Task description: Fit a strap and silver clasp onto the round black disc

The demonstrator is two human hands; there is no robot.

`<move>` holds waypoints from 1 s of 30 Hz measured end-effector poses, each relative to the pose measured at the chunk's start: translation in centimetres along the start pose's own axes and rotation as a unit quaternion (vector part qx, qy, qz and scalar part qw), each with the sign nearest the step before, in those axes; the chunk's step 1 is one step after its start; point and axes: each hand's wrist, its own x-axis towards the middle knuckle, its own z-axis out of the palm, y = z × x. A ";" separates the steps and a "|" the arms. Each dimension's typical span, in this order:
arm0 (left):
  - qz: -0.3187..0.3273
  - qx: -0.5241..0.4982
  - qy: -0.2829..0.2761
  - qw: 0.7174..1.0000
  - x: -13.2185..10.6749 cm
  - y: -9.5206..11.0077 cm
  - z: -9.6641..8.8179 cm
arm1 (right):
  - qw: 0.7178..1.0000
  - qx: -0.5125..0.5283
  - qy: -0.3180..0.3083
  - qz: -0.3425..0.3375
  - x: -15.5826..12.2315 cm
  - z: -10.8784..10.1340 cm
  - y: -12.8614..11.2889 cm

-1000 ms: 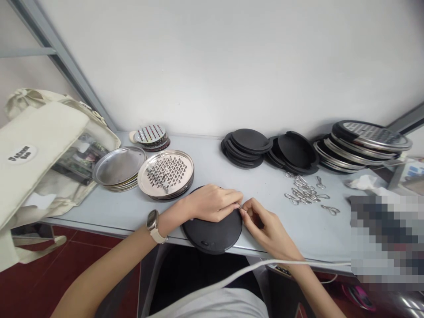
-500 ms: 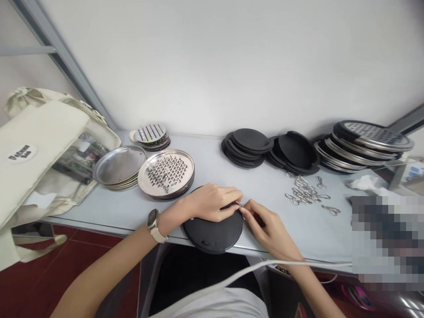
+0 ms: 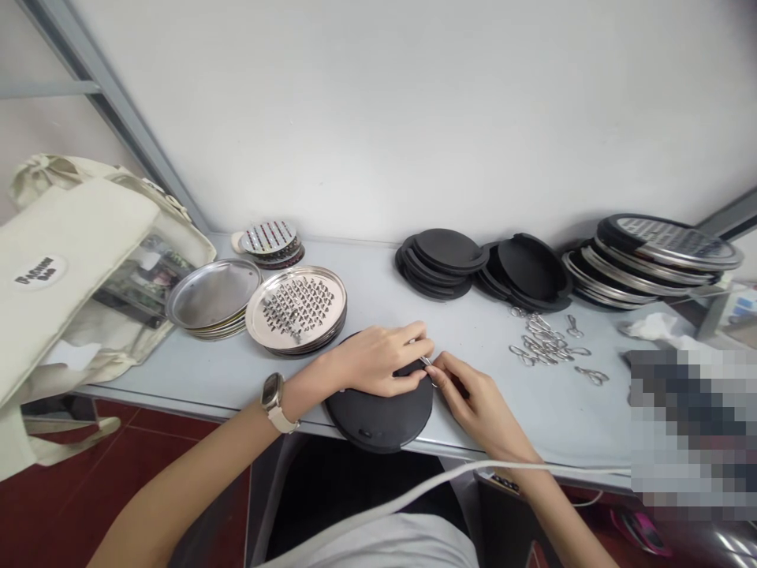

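A round black plastic disc lies at the table's front edge, partly covered by my left hand. The fingers of that hand bend over the disc's upper right side and hold it. My right hand is closed in a pinch on a small metal wire clip at the disc's right rim. Part of the clip is hidden by my fingertips. To the right lies a loose pile of similar wire clips.
Left of my hands are stacks of round metal grater plates, plain metal discs and small patterned discs. Black discs, black rimmed trays and metal-rimmed rounds stand along the wall. A cream bag sits far left.
My left fingers have lifted and spread a little at the clip, showing more of the wire. My right hand keeps its pinch in nearly the same place.
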 end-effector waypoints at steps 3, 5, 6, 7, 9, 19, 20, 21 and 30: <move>0.005 -0.004 0.001 1.000 0.0 -0.1 0.0 | 1.000 0.021 0.007 0.003 0.0 0.0 0.1; 0.006 -0.004 0.000 1.000 0.0 -0.1 0.0 | 1.000 0.029 0.005 0.005 0.0 0.0 0.1; 0.006 -0.004 -0.001 1.000 0.0 -0.1 0.1 | 1.000 0.029 0.002 0.006 0.0 0.0 0.1; 0.005 -0.004 -0.002 1.000 0.0 -0.1 0.1 | 1.000 0.029 -0.002 0.006 0.0 0.0 0.1; 0.004 -0.005 0.000 1.000 0.0 -0.1 0.1 | 1.000 0.028 -0.008 0.008 0.0 0.0 0.1; 0.000 -0.035 0.009 0.999 0.0 -0.2 0.1 | 0.999 0.037 -0.024 0.021 0.2 -0.2 -0.1; 0.002 -0.039 0.010 0.999 0.0 -0.2 0.2 | 0.999 0.037 -0.022 0.022 0.2 -0.1 -0.1; 0.004 -0.041 0.011 0.999 0.0 -0.2 0.2 | 0.999 0.038 -0.020 0.022 0.2 -0.1 -0.1; 0.009 -0.075 0.009 0.997 0.0 -0.3 0.3 | 0.999 0.031 -0.013 0.026 -0.3 -0.1 0.1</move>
